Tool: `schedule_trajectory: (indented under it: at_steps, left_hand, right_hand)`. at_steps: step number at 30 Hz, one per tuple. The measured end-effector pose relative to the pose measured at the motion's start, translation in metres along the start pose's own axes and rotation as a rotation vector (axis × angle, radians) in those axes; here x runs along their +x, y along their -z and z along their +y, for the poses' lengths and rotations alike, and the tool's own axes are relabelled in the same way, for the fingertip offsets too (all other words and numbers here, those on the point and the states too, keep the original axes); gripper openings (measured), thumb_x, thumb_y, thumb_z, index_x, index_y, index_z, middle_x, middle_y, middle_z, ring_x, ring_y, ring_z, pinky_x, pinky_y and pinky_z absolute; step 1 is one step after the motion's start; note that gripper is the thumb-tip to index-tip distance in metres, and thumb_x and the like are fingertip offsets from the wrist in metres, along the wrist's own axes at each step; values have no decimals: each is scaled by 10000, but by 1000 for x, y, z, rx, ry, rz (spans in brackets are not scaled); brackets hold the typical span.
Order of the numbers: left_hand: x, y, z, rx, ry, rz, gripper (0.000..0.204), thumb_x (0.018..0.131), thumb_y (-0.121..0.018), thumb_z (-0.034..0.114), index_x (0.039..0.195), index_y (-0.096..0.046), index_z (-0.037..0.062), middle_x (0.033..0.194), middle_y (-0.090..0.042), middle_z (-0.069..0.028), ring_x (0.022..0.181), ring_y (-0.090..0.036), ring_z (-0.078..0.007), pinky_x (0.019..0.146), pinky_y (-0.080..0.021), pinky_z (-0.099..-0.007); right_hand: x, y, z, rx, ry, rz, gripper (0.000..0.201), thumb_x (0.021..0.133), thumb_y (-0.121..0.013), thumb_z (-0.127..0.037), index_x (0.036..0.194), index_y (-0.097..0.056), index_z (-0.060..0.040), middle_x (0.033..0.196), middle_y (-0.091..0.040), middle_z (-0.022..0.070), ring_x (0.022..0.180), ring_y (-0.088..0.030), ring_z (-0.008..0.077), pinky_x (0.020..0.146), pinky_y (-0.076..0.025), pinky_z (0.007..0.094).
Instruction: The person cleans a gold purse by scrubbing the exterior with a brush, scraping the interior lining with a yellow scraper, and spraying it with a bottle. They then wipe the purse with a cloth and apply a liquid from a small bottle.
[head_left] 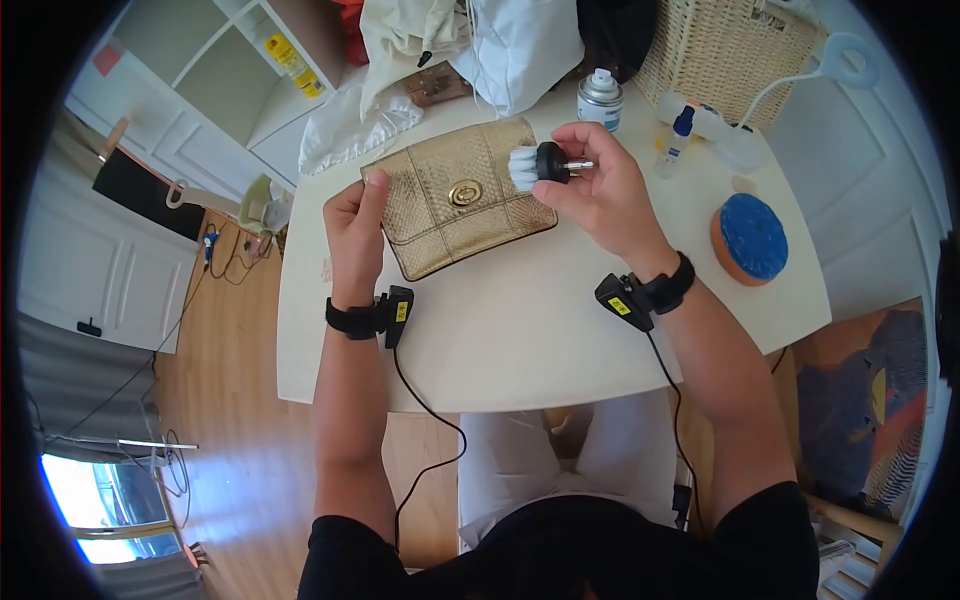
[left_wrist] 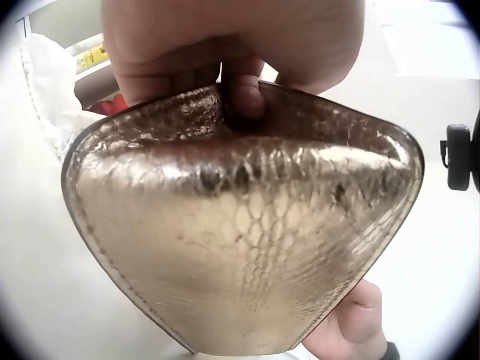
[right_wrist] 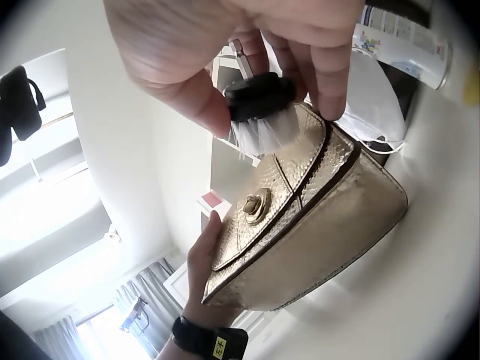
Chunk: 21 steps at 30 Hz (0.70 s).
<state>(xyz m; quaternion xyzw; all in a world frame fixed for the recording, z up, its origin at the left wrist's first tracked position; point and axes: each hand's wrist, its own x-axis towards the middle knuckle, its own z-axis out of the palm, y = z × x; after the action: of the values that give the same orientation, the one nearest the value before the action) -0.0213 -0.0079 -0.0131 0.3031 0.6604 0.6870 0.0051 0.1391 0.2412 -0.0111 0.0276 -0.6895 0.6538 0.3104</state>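
Note:
A gold snakeskin-textured bag [head_left: 435,215] with a round gold clasp [head_left: 465,194] is held tilted above the white table. The left hand [head_left: 355,235] grips its left end, thumb on the front; in the left wrist view the fingers press into the folded end of the bag [left_wrist: 247,255]. Beside the bag's right end, the right hand [head_left: 615,195] pinches a round black brush [head_left: 550,163] with white bristles and a metal shank, bristles facing the bag. In the right wrist view the bristles [right_wrist: 262,133] are close to the flap; whether they touch it I cannot tell.
At the table's right sits an orange round thing with a blue top [head_left: 750,238]. A spray can [head_left: 600,100], a small bottle [head_left: 675,140] and a wicker basket [head_left: 730,60] stand at the back, near white cloth bags [head_left: 520,50]. Cables hang from both wrists.

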Motion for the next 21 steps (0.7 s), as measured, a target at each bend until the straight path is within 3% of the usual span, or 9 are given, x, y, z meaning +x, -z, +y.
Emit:
schedule_trajectory:
  at_steps: [3, 5, 6, 8, 9, 12, 16, 19, 21]
  left_hand:
    - [-6, -11, 10, 126, -57, 65, 480, 1014, -664, 231, 620, -445, 69, 615, -384, 98, 609, -270, -29, 527, -193, -268]
    - [-13, -22, 21, 182, -68, 99, 506, 1018, -661, 237, 606, -416, 77, 598, -364, 101, 596, -253, -30, 515, -182, -270]
    - [-16, -26, 25, 185, -95, 115, 501, 1015, -665, 226, 608, -416, 76, 597, -365, 100, 595, -254, -28, 513, -179, -271]
    - [-20, -33, 29, 185, -124, 131, 496, 1012, -669, 215, 610, -415, 75, 595, -367, 99, 595, -255, -27, 511, -177, -271]
    - [-23, -36, 31, 185, -156, 139, 494, 1017, -662, 227, 607, -435, 72, 605, -369, 106, 595, -255, -21, 519, -171, -266]
    - [-24, -36, 31, 187, -164, 139, 496, 1024, -652, 241, 606, -448, 71, 615, -366, 111, 598, -252, -16, 530, -165, -260]
    - [-23, -34, 30, 189, -132, 150, 498, 1026, -649, 243, 607, -437, 79, 616, -354, 107, 603, -246, -19, 536, -166, -259]
    - [-24, -36, 31, 195, -148, 150, 498, 1025, -651, 245, 605, -437, 83, 620, -353, 106, 609, -249, -20, 544, -171, -259]
    - [-23, -35, 27, 190, -151, 156, 495, 1024, -653, 246, 607, -439, 85, 621, -352, 106, 611, -250, -21, 546, -173, -258]
  right_hand:
    - [-6, -8, -6, -211, 94, 18, 427, 770, -845, -114, 1131, -636, -23, 1055, -693, 98, 913, -699, 187, 803, -576, 308]
    - [-11, -12, -15, -506, 344, 13, 419, 720, -862, -135, 1075, -657, -50, 1031, -699, 114, 917, -692, 279, 811, -556, 360]
    - [-14, -17, -18, -506, 335, 16, 419, 720, -862, -135, 1075, -657, -50, 1031, -699, 114, 917, -692, 279, 811, -556, 360]
    - [-16, -27, -22, -557, 584, -70, 438, 710, -875, -125, 1086, -669, -33, 1034, -688, 112, 1008, -659, 273, 850, -532, 353]
    - [-15, -27, -21, -559, 578, -67, 438, 710, -875, -125, 1086, -669, -33, 1034, -688, 112, 1008, -659, 273, 850, -532, 353]
    - [-4, -15, -16, -793, 536, 198, 429, 684, -857, -166, 1057, -669, -68, 981, -694, 119, 904, -653, 342, 830, -513, 424]
    - [-9, -13, -18, -580, 549, 67, 436, 681, -861, -175, 1058, -669, -70, 954, -690, 110, 890, -649, 339, 786, -511, 417]
    - [-14, -27, -20, -627, 511, -57, 432, 683, -865, -173, 1058, -672, -79, 979, -699, 107, 913, -652, 341, 808, -522, 435]
    - [-10, -14, -22, -730, 480, -6, 482, 717, -863, -169, 1143, -669, -53, 1027, -704, 127, 913, -682, 312, 809, -548, 381]
